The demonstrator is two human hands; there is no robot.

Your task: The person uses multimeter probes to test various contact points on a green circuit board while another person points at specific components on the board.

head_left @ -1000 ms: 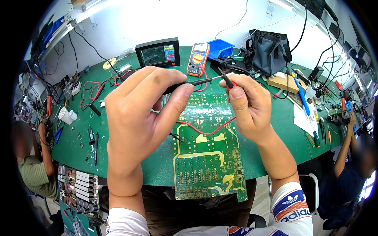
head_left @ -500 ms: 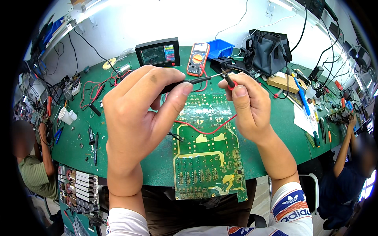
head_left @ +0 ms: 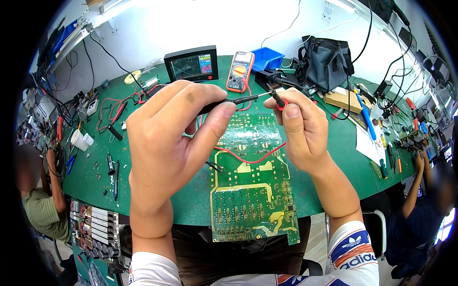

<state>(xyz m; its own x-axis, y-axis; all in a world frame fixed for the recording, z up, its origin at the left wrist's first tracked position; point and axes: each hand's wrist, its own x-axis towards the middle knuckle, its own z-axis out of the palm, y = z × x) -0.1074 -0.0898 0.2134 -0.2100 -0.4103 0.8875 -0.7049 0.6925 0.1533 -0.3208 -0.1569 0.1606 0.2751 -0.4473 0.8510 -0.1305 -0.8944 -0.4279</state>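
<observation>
Pinching the black test probe [head_left: 224, 101] between thumb and fingers, the left hand [head_left: 171, 143] holds it level above the green circuit board [head_left: 250, 190], its metal tip meeting the red probe [head_left: 279, 101] clamped in the right hand [head_left: 303, 133]. Both probes look light, stiff and slim, best gripped on their insulated barrels; trailing red lead [head_left: 248, 159] will tug. An orange multimeter [head_left: 240, 71] stands beyond on the table [head_left: 191, 205].

Electronics workshop: multimeter [head_left: 239, 71], circuit board [head_left: 253, 190], cluttered bench [head_left: 191, 205].
</observation>
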